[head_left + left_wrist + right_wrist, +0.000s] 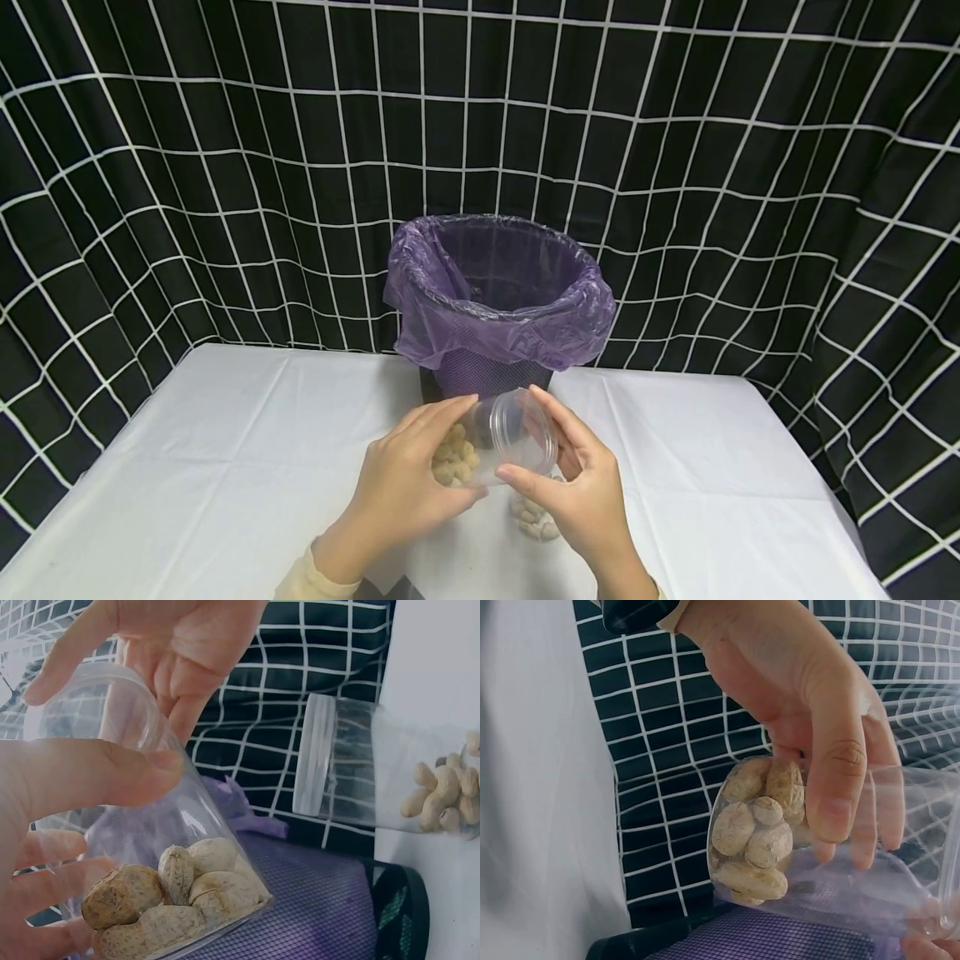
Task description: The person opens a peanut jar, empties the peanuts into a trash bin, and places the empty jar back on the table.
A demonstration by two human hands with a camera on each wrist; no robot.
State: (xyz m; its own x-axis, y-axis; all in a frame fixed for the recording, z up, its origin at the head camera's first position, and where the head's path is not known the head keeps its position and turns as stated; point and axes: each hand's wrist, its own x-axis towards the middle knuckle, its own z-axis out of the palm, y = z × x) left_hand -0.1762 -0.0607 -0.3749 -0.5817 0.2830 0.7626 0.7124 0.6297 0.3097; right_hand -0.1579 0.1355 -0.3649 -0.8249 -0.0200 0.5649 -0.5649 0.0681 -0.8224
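Note:
A clear plastic jar (486, 454) with several unshelled peanuts (453, 460) in its bottom lies tilted on its side between my two hands. My left hand (397, 467) grips the body, thumb and fingers wrapped around the peanut end. At the other end, my right hand (592, 492) holds the round clear lid (534, 435) with thumb and fingertips. The left wrist view shows the peanuts (176, 896) resting along the bottom and lower wall. A second clear jar (352, 765), with a ridged lid and peanuts inside, stands on the table, partly hidden by my right hand in the head view.
Just beyond the hands stands a dark mesh bin (480, 377) with a purple plastic liner (510, 337) folded over its rim. White cloth covers the table (225, 467). A black curtain (300, 125) with white grid lines surrounds the back and sides.

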